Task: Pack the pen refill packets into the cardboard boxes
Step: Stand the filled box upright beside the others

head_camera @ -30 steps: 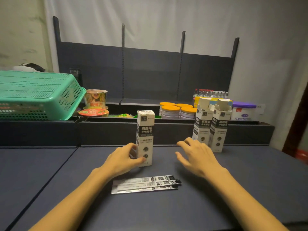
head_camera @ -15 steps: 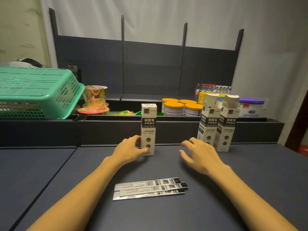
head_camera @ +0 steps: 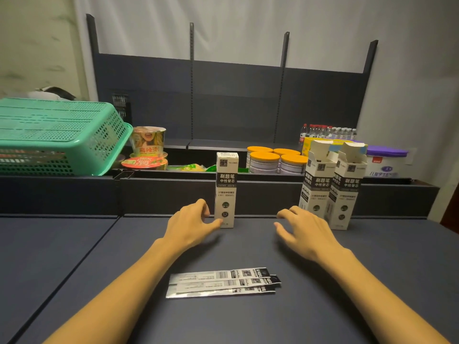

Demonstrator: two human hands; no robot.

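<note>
Pen refill packets (head_camera: 222,281), flat, long, black-and-white printed sleeves: overlapped in a small loose stack, lying lengthwise on the dark grey tabletop (head_camera: 372,281), nearest the viewer, between the two forearms. Untouched; presumably staged within easy reach for loading.

Left hand (head_camera: 191,223): beyond the packets, fingers curled round the lower left side of the closed box, thumb tip at its front lower edge. Likely steadying or positioning it upright.

Right hand (head_camera: 304,232): hovering low over the tabletop, fingers loosely spread, nothing held; just short of the open boxes, not visibly touching either.

Tall narrow white-and-black cardboard box with closed top flap (head_camera: 226,189): upright near the tabletop's far edge. Judged already filled, contents not visible.

Two matching cardboard boxes with top flaps raised (head_camera: 332,187): upright, side by side and touching, to the right. Flaps open, presumably ready to receive packets.

Raised ledge behind: overturned green perforated plastic basket (head_camera: 57,135), left; instant noodle cups (head_camera: 147,147); orange-lidded tins (head_camera: 274,160); purple-lidded white tub (head_camera: 386,161); small water bottles (head_camera: 326,131), farthest right.
</note>
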